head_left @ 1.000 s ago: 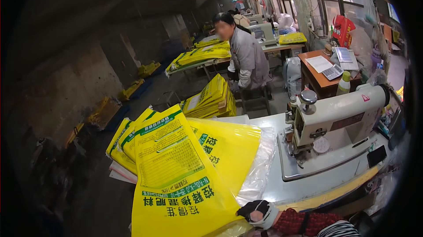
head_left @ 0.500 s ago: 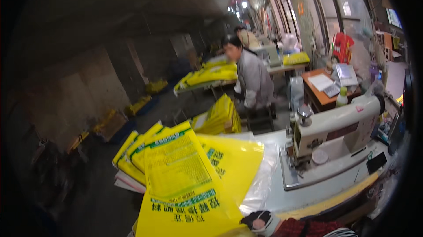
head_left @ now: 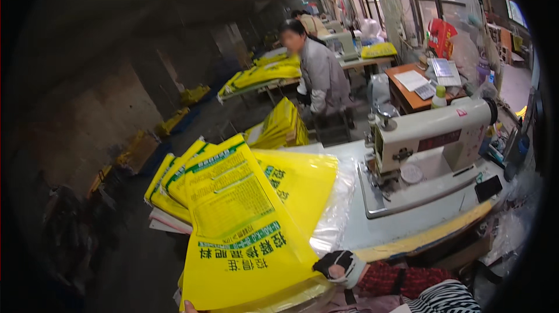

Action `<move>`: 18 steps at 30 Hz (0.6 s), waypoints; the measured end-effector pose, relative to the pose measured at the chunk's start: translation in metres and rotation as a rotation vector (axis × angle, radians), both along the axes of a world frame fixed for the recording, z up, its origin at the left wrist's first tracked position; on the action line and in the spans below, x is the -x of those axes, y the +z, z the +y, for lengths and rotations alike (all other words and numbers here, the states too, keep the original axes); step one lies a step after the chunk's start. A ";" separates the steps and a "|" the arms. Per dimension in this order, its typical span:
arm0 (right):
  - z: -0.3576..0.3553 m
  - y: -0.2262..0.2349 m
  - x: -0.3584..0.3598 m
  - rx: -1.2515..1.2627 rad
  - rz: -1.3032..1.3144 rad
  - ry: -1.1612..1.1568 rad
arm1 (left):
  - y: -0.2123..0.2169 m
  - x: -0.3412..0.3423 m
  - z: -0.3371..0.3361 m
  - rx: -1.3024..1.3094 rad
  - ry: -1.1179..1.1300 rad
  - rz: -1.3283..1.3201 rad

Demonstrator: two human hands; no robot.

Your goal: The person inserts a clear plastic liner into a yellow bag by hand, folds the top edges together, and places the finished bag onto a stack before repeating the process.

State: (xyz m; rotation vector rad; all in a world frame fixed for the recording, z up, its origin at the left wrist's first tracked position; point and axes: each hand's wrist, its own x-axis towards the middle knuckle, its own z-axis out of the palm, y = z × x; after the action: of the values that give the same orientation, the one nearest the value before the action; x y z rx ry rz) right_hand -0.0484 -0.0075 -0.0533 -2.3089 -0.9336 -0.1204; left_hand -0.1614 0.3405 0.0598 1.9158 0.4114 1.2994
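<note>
A large printed yellow plastic bag (head_left: 233, 278) lies on top of a fanned pile of similar yellow bags (head_left: 308, 188), hanging toward me over the near edge. My left hand (head_left: 190, 307) barely shows at the bottom rim, its fingertip on the bag's lower left corner; its remaining fingers are out of the picture. At the bag's lower right edge is my right hand (head_left: 339, 269), in a black and white fingerless glove below a red checked sleeve. Its fingers are curled closed at the bag's edge. Clear plastic film (head_left: 340, 208) sticks out beneath the pile on the right.
A white sewing machine (head_left: 434, 138) stands on the pale worktable (head_left: 343, 158), with a dark phone (head_left: 488, 187) at its right. Beyond, a person in grey (head_left: 326, 77) sits by stacked yellow bags (head_left: 279, 124). An orange-brown desk (head_left: 402, 89) holds papers and a green-capped bottle (head_left: 439, 97).
The whole scene has shifted up and slightly left in view. My left fingertip now shows at the bag's corner, and more of my right sleeve has come in. The bag stays on the pile.
</note>
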 end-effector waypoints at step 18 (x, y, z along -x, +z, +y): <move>-0.015 0.061 -0.026 -0.010 -0.198 -0.135 | 0.233 -0.081 -0.100 -0.432 -0.587 0.217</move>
State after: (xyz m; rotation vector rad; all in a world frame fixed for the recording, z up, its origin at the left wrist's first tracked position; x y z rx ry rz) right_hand -0.0227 -0.0229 0.0076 -2.3821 -0.8686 -0.4163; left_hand -0.0802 0.2401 0.2932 2.3029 -0.3460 0.8317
